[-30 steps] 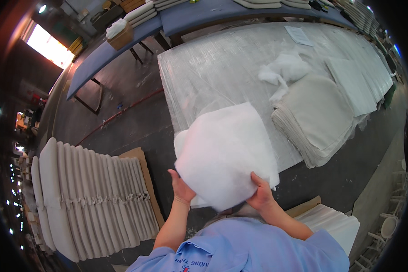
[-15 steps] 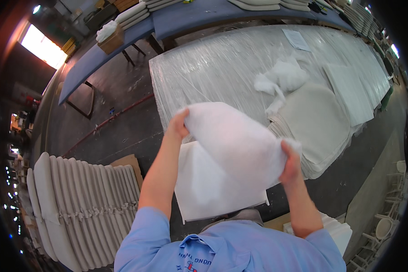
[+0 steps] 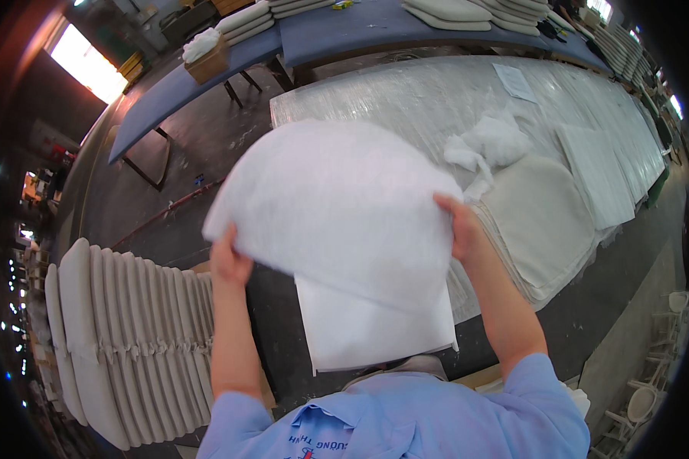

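A rounded sheet of white padding [image 3: 344, 199] hangs in the air between my hands, spread out with its curved edge facing away from me. My left hand [image 3: 230, 262] grips its lower left edge, and my right hand [image 3: 459, 226] pinches its right edge. Beneath it, partly covered, is a flat white square board or pad [image 3: 375, 329] close to my body. To the right lies a stack of cream rounded fabric pieces [image 3: 540, 222], with a loose tuft of white fibre fill [image 3: 494, 145] behind it.
Plastic film [image 3: 375, 96] covers the wide surface ahead, bearing a paper sheet [image 3: 515, 82] and a white flat panel [image 3: 597, 176]. Upholstered cushions [image 3: 130, 344] stand in a row at left. Blue tables [image 3: 360, 34] hold more cushions and a box [image 3: 207, 65]. Chair frames [image 3: 643, 402] are at far right.
The padding has opened from a folded, bunched shape into a wide spread sheet. My left hand has moved left and nearer to me; my right hand has shifted left and farther away.
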`<state>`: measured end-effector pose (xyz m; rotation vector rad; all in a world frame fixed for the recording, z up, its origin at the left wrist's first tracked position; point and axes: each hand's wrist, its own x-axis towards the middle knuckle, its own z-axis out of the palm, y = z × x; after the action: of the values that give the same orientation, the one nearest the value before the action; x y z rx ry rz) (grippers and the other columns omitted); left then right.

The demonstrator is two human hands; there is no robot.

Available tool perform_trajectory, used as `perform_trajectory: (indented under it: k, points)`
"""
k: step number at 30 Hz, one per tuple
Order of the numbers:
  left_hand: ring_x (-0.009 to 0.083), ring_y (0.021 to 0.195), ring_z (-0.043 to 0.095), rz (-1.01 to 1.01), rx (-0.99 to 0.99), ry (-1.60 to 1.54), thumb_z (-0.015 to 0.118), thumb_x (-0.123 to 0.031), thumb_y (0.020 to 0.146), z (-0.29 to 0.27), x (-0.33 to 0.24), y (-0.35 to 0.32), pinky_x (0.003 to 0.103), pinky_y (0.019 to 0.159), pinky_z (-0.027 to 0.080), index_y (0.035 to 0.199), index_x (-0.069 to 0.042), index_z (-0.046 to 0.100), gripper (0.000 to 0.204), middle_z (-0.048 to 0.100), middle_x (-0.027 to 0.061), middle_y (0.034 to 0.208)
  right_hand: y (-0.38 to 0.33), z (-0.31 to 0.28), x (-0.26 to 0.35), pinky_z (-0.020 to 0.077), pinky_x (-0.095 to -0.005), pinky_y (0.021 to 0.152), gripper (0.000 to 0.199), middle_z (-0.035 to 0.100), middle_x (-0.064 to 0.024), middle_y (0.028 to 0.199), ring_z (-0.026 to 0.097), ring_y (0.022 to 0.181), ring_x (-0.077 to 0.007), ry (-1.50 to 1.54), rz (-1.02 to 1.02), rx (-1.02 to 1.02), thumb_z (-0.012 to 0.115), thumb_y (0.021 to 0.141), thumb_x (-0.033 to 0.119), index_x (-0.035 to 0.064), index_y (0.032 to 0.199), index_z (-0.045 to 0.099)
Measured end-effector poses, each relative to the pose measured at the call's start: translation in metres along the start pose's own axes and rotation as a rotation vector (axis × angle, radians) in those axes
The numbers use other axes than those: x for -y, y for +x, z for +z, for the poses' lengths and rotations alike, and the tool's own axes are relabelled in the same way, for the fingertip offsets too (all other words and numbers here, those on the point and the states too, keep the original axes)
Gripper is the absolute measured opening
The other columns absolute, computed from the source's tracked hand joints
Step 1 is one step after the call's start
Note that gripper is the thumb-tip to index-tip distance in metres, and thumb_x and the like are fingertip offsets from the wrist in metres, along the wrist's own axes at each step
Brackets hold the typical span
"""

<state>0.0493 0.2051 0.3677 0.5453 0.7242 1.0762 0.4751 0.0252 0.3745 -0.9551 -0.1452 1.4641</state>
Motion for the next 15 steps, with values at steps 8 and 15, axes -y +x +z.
perform_trajectory:
  k: [8, 15]
  points:
    - [0.0322, 0.116, 0.067, -0.378, -0.352, -0.129, 0.054, -0.013, 0.103, -0.092, 0.165, -0.224, 0.051, 0.095, 0.059, 0.139, -0.007, 0.052, 0.037, 0.065, 0.0147, 0.132, -0.027, -0.1, -0.093, 0.0582, -0.0464, 0.088, 0.049, 0.07, -0.0184, 0.118, 0.071, 0.101, -0.0301, -0.477, 0.252, -0.23, 0.066, 0.096, 0.028, -0.005, 0.131, 0.058]
    - [0.0368, 0.115, 0.067, -0.586, -0.356, -0.034, 0.058, -0.009, 0.101, -0.118, 0.203, -0.268, 0.054, 0.093, 0.058, 0.141, -0.006, 0.05, 0.041, 0.065, 0.0172, 0.13, -0.026, -0.141, -0.131, 0.0577, -0.0427, 0.081, 0.048, 0.072, -0.0176, 0.11, 0.071, 0.095, -0.0273, -0.848, 0.183, -0.392, 0.072, 0.094, 0.027, -0.008, 0.125, 0.063]
